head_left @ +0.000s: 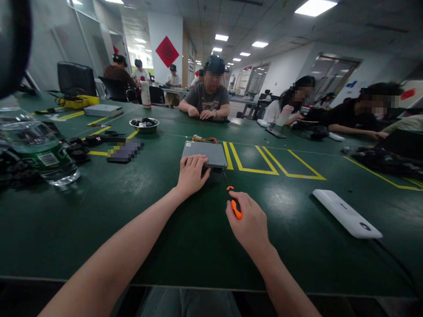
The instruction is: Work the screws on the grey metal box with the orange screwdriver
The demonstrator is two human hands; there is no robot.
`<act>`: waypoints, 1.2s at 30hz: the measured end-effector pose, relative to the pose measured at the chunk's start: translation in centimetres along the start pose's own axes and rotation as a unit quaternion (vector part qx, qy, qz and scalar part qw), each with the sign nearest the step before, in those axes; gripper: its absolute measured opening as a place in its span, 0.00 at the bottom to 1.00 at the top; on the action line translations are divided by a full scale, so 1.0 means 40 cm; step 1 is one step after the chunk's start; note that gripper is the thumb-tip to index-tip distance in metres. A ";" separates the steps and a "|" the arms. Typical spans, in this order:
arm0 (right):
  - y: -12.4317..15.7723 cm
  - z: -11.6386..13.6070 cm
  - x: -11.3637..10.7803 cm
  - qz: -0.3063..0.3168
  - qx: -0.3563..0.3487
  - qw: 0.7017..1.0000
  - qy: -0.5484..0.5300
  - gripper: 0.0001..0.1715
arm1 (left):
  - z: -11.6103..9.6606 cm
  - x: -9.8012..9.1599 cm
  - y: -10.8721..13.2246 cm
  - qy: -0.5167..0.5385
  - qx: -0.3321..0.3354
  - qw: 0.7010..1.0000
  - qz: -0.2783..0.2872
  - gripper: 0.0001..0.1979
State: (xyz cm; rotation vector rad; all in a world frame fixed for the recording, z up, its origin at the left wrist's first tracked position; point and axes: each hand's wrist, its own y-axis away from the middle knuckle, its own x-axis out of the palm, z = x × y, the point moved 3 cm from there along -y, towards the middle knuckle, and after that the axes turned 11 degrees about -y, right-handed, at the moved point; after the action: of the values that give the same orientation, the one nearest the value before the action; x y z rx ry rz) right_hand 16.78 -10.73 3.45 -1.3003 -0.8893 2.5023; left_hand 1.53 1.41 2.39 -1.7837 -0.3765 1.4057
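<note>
Fingers of right hand (250,223) grip orange screwdriver (236,209), left hand (191,174) flat on grey box (209,153); bottle label (47,159) illegible.

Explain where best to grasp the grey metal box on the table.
Pinch the grey metal box across its left and right side edges, from above: it lies flat and thin; coloured wires leave the far end, and the left hand and the screwdriver crowd the near end.
</note>
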 end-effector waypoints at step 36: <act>-0.016 0.018 0.035 0.029 -0.080 0.996 -0.018 0.12 | -0.001 -0.001 0.000 0.010 -0.004 1.000 0.001 0.13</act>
State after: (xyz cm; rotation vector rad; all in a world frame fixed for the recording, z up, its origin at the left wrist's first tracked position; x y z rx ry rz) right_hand 15.32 -9.94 3.18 -1.3516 -1.0949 2.5517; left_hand 1.53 1.36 2.42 -1.8044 -0.3712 1.3884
